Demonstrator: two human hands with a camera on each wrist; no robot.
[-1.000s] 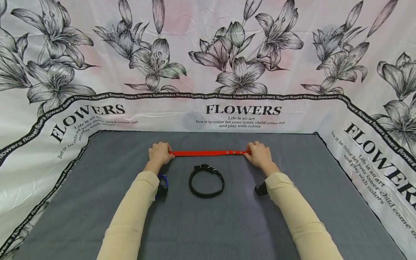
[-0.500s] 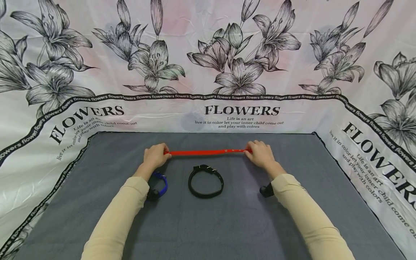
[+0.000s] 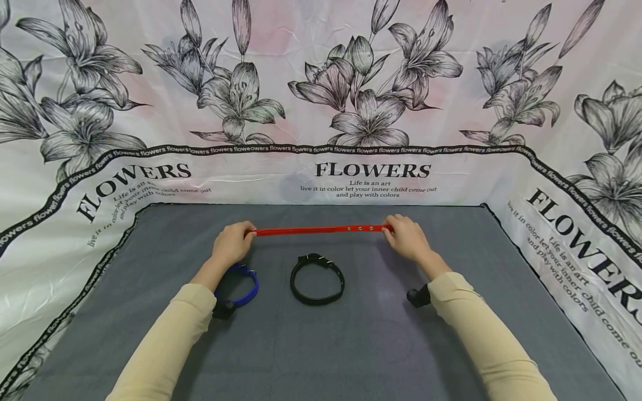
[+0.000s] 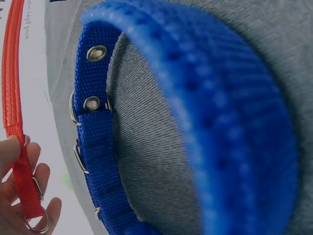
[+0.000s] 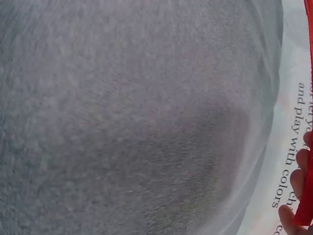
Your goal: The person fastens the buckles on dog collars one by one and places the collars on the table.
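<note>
A red collar (image 3: 306, 230) with metal eyelets is stretched straight between both hands, above the far part of the grey cloth. Its buckle end is pinched by the left hand (image 3: 233, 243); metal rings on that end show beside the fingers (image 4: 42, 175) in the left wrist view. At the eyelet end, the right hand (image 3: 407, 238) pinches the strap, whose tip is hidden. A blue collar (image 3: 249, 296), buckled into a loop, lies near the left wrist and is partly covered by the arm. Between the arms lies a black collar (image 3: 317, 301), also in a loop.
Grey cloth (image 3: 321, 351) covers the table. Behind it and at both sides hangs white fabric (image 3: 281, 172) with printed flowers and lettering. Dark wrist cameras, one (image 3: 418, 296) at the right sleeve, stick out inward from the arms.
Both hands have moved apart, the left hand leftward and the right slightly rightward and up. The red collar has risen a little and turned. More of the blue collar shows.
</note>
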